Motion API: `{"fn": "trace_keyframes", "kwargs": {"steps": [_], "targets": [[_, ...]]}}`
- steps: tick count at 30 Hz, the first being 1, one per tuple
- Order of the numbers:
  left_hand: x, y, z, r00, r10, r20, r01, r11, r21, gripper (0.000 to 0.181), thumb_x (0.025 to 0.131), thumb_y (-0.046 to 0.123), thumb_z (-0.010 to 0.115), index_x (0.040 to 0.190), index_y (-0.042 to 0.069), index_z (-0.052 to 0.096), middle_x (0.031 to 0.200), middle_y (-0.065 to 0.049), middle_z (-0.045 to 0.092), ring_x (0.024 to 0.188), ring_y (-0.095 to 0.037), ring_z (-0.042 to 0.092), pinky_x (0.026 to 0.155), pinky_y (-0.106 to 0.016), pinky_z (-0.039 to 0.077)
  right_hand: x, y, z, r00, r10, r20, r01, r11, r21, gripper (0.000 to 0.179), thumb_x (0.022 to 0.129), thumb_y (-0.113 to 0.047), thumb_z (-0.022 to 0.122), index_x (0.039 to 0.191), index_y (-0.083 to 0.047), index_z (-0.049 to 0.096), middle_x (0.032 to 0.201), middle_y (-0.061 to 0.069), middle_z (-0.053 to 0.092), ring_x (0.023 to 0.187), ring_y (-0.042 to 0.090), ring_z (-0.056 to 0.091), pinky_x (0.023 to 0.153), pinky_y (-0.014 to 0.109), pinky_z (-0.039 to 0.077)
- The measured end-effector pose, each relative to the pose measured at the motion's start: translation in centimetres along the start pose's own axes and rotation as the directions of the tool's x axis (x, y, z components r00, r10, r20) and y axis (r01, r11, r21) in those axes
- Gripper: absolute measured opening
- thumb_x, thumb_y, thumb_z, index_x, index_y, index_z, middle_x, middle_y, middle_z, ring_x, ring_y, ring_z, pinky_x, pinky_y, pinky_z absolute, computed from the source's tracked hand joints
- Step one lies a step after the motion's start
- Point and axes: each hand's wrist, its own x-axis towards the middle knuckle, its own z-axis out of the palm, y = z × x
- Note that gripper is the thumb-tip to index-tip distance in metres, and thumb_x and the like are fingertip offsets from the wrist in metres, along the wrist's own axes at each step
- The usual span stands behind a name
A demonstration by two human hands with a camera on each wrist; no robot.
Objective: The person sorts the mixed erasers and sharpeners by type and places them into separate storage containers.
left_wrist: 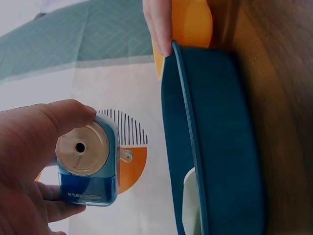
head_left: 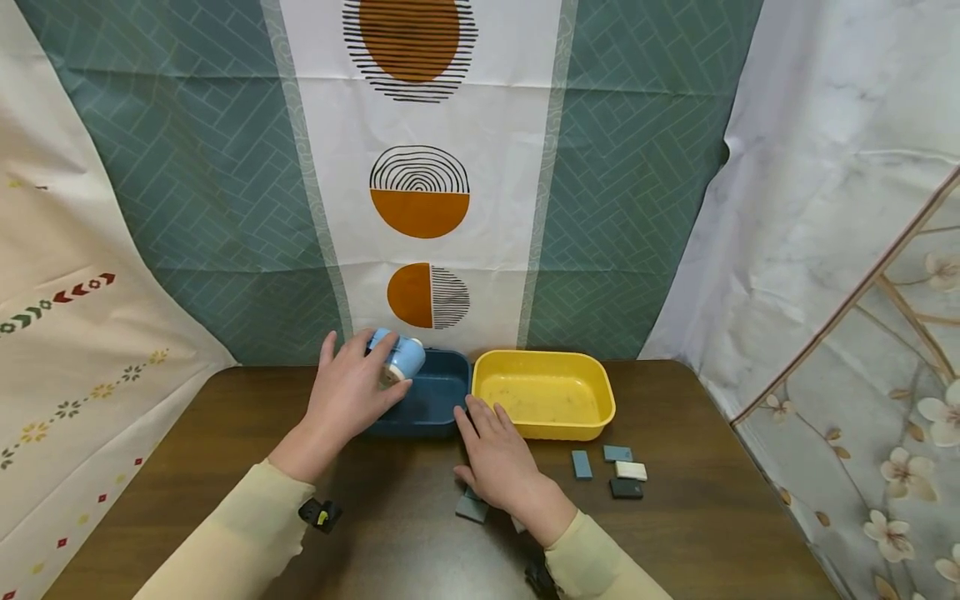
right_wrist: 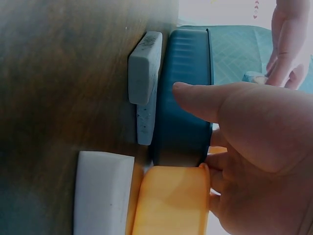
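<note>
My left hand [head_left: 345, 393] grips a blue pencil sharpener [left_wrist: 88, 161] with a round cream front and a small crank at its side. It is held tilted above the left part of the dark blue bin [head_left: 431, 430]. A white object [left_wrist: 191, 205] shows inside that bin in the left wrist view; its kind is unclear. My right hand [head_left: 504, 467] rests its extended fingers at the rims where the blue bin meets the yellow bin [head_left: 558, 432]. Under and beside the right hand lie grey eraser-like blocks [head_left: 471, 509], partly hidden by it.
Right of my right hand, several small blocks lie on the brown table [head_left: 697, 508]: blue-grey ones [head_left: 582, 465], a white one [head_left: 631, 472] and a dark one [head_left: 626, 489]. Patterned cloth [head_left: 630, 208] hangs close behind the bins. Cloth also borders both table sides.
</note>
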Motion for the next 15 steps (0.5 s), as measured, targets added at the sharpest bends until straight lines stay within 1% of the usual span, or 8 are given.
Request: {"fn": "trace_keyframes", "kwargs": {"steps": [6, 12, 15], "targets": [[0.4, 0.5, 0.9, 1.000, 0.011, 0.014, -0.011, 1.000, -0.017, 0.080, 0.090, 0.040, 0.093, 0.154, 0.004, 0.063, 0.151, -0.030, 0.060, 0.138, -0.047, 0.057, 0.127, -0.076, 0.019, 0.0, 0.1, 0.4, 1.000, -0.003, -0.003, 0.003, 1.000, 0.002, 0.090, 0.104, -0.050, 0.076, 0.172, -0.006, 0.036, 0.180, 0.019, 0.027, 0.166, 0.034, 0.027, 0.135, 0.052, 0.021], [0.8, 0.8, 1.8, 0.999, 0.006, 0.034, -0.005, 1.000, -0.026, 0.079, 0.090, 0.042, 0.092, 0.154, 0.006, 0.063, 0.151, -0.028, 0.060, 0.137, -0.046, 0.058, 0.127, -0.077, 0.019, -0.1, 0.0, 0.0, 1.000, -0.011, -0.014, 0.012, 1.000, 0.026, 0.089, 0.104, -0.047, 0.078, 0.171, -0.004, 0.038, 0.178, 0.021, 0.029, 0.165, 0.035, 0.029, 0.134, 0.053, 0.023], [0.9, 0.9, 2.2, 0.999, 0.008, 0.041, -0.006, 0.999, -0.033, 0.078, 0.091, 0.042, 0.092, 0.154, 0.007, 0.063, 0.152, -0.028, 0.060, 0.138, -0.046, 0.057, 0.126, -0.078, 0.019, -0.1, -0.1, -0.2, 1.000, -0.007, -0.001, 0.007, 1.000, 0.028, 0.089, 0.104, -0.047, 0.077, 0.171, -0.005, 0.037, 0.179, 0.020, 0.028, 0.166, 0.035, 0.028, 0.135, 0.052, 0.022]]}}
